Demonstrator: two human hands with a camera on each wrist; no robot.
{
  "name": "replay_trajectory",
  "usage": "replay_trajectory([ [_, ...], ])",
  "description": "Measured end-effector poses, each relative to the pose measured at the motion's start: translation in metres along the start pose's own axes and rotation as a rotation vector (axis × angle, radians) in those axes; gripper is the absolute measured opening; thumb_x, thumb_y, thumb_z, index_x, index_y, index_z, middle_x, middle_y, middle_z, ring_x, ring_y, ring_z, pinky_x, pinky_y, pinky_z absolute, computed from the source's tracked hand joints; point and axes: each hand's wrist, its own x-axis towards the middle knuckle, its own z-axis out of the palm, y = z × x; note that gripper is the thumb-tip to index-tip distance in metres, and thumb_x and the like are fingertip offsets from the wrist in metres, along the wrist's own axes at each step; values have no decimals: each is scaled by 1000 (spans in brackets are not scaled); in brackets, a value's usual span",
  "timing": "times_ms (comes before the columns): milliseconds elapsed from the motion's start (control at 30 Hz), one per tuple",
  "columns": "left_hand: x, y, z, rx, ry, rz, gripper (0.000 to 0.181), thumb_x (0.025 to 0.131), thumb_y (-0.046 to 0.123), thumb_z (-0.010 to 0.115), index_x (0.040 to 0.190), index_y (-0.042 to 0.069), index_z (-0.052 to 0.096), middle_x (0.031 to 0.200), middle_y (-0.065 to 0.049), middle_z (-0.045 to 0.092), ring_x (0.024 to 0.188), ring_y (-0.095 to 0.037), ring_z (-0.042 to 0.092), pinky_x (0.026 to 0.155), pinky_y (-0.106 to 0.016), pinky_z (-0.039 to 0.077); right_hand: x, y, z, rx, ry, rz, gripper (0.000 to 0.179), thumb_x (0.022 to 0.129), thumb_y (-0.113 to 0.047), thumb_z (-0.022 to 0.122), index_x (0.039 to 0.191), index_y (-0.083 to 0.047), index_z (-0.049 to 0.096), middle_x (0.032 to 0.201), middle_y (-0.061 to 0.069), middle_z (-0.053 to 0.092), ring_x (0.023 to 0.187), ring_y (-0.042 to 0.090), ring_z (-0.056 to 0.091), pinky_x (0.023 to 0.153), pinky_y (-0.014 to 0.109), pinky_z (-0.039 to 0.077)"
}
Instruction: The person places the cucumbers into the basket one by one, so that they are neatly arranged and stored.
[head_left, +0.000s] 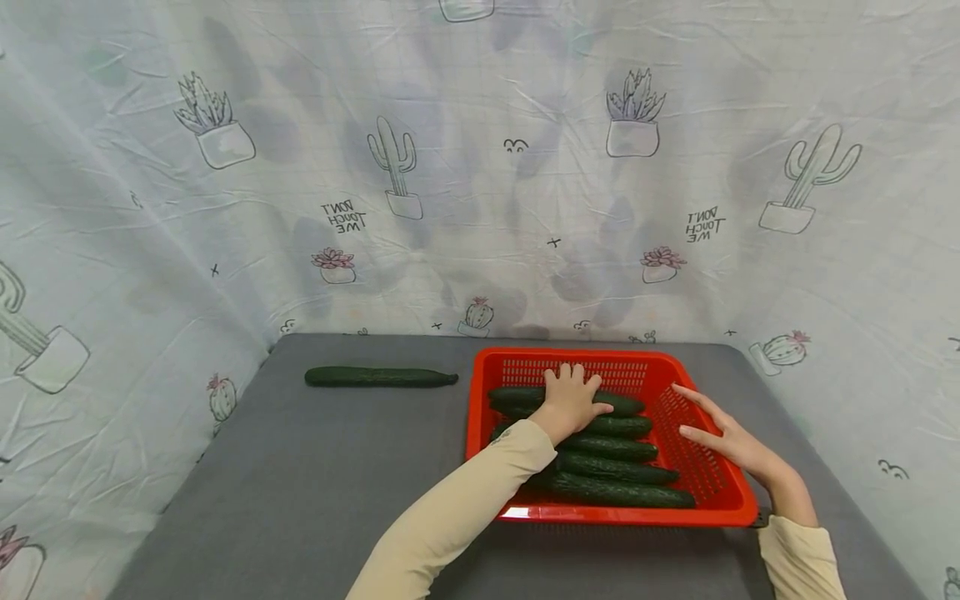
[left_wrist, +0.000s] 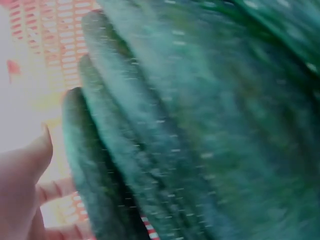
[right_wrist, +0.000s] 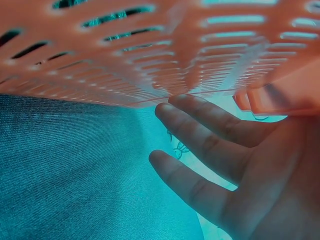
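A red plastic basket (head_left: 483,367) with slotted walls holds several dark green cucumbers (head_left: 626,492) lying side by side. My left hand (head_left: 570,404) reaches into it over the farthest cucumber, fingers spread and thumb to the right. In the left wrist view, the fingers (left_wrist: 57,189) are beside the outermost cucumber (left_wrist: 85,165); their tips are partly hidden behind it. My right hand (head_left: 738,446) is at the basket's right side, its thumb and a finger extending over the rim. The right wrist view shows other fingers (right_wrist: 187,180) extended outside the slotted wall.
One more cucumber (head_left: 378,377) lies on the grey tabletop (head_left: 322,467), left of the basket. A pale cloth curtain (head_left: 480,183) printed with cacti surrounds the table at the back and sides.
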Motion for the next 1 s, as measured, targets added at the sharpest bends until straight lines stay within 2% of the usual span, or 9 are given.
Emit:
replay_trajectory([
  [267, -5, -3, -18, 9, 31, 23, 58, 86, 69, 27, 134, 39, 39, 132, 3, 40, 119, -21, 39, 97, -42, 34, 2, 2, -1, -13, 3, 12, 64, 95, -19, 52, 149, -23, 18, 153, 17, 8, 134, 45, 9, 87, 73, 20],
  [600, -26, -12, -42, -28, 87, 78, 60, 87, 68, 26, 138, 37, 38, 132, 2, 41, 117, -22, 39, 95, -42, 36, 3, -2, -1, -21, 3, 36, 65, 94, -21, 54, 149, -22, 18, 152, 21, 9, 133, 48, 9, 86, 74, 19],
  [733, -36, -17, -50, -42, 149, 104, 57, 88, 66, 27, 134, 35, 41, 129, 2, 43, 115, -22, 40, 95, -43, 36, 2, -4, 0, -12, 1, 32, 65, 94, -20, 54, 149, -22, 18, 152, 20, 8, 133, 47, 10, 86, 74, 20],
  [1000, -56, -36, -67, -3, 297, 122, 52, 91, 62, 27, 133, 33, 41, 123, 2, 45, 108, -20, 42, 90, -41, 36, -1, -5, -1, 5, -1, 1, 65, 94, -16, 53, 149, -20, 19, 153, 19, 8, 133, 47, 10, 86, 73, 20],
])
